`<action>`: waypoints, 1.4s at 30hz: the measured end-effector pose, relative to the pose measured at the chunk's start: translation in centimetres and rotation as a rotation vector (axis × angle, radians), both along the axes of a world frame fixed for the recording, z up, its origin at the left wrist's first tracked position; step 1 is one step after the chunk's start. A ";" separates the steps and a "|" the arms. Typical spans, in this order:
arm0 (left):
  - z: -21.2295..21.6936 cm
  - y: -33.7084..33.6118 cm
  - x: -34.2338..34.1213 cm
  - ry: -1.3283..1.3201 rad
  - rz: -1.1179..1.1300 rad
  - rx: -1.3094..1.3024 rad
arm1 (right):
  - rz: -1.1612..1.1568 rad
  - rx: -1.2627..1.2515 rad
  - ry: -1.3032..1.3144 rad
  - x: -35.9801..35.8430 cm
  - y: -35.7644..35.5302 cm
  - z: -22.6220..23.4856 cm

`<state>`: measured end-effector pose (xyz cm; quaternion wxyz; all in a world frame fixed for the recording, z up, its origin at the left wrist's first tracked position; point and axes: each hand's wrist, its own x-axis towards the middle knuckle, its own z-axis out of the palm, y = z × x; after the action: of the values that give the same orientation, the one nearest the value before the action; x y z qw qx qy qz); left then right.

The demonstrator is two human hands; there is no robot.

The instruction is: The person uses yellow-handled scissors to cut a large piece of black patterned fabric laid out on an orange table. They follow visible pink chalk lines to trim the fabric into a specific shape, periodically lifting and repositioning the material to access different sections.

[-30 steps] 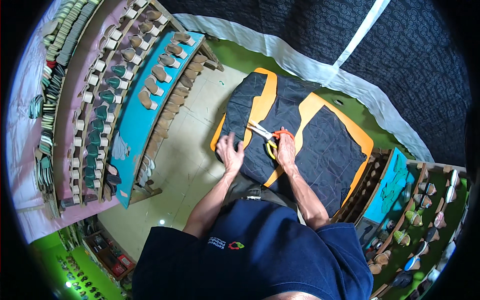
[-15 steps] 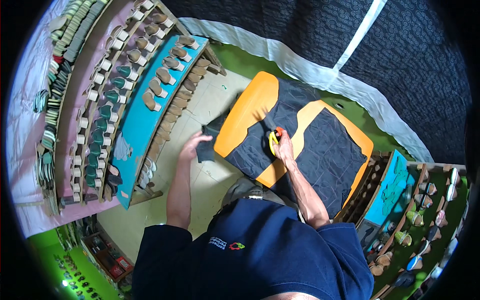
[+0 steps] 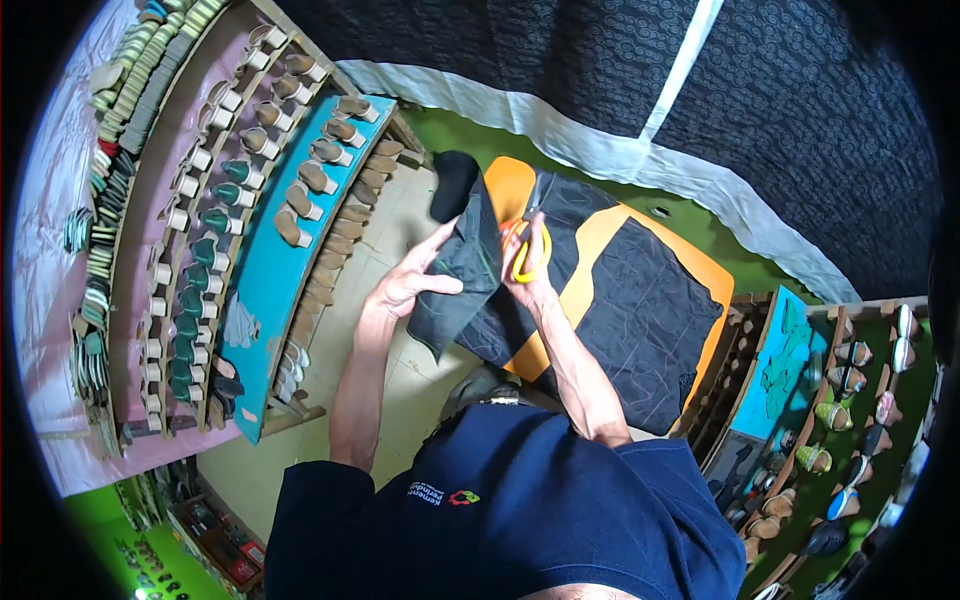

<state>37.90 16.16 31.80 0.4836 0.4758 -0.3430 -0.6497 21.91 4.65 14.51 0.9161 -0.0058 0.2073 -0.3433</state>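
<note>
My left hand [image 3: 403,287] grips a loose piece of dark fabric [image 3: 466,262], thumb lying on its near face, and holds it up off the table's left edge. Curled through the handles of a pair of scissors [image 3: 520,267], yellow and orange, is my right hand [image 3: 540,280], close to the fabric's right side. The scissor blades point away from me and are partly hard to make out. Beneath the right hand, larger dark cloth with faint marked lines [image 3: 650,320] covers much of an orange table [image 3: 510,180].
Racks of shoes and shoe lasts [image 3: 240,225] with a blue board [image 3: 270,290] rise on the left. Another shoe rack [image 3: 850,430] and a blue shelf [image 3: 770,370] stand at right. Tiled floor [image 3: 385,395] lies between; a dark patterned curtain [image 3: 800,140] hangs behind.
My left hand has lifted the fabric piece from the table's left edge and brought it rightward. The right hand with the scissors has moved left, toward it.
</note>
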 end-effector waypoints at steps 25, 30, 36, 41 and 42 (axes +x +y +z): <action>-15.7 4.7 -4.7 0.039 0.113 0.507 | -0.022 -0.728 0.892 -10.0 -11.0 -2.1; -27.1 6.9 -4.8 -1.161 0.101 0.406 | 0.143 -0.713 1.874 -11.7 -6.9 -7.5; -26.2 6.7 -7.2 -1.358 0.255 0.255 | -0.012 -1.390 1.672 -11.3 -0.5 -8.3; -26.9 6.4 -5.1 -1.174 0.217 0.306 | 0.264 -1.482 1.529 -8.2 1.3 -10.1; -26.9 6.5 -4.4 -1.187 0.224 0.303 | 0.255 -1.465 1.491 -7.0 1.0 -9.8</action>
<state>33.46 22.69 4.87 0.2028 0.8523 -0.4053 -0.2613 14.93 5.68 4.72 0.3584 -0.7898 0.4580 -0.1950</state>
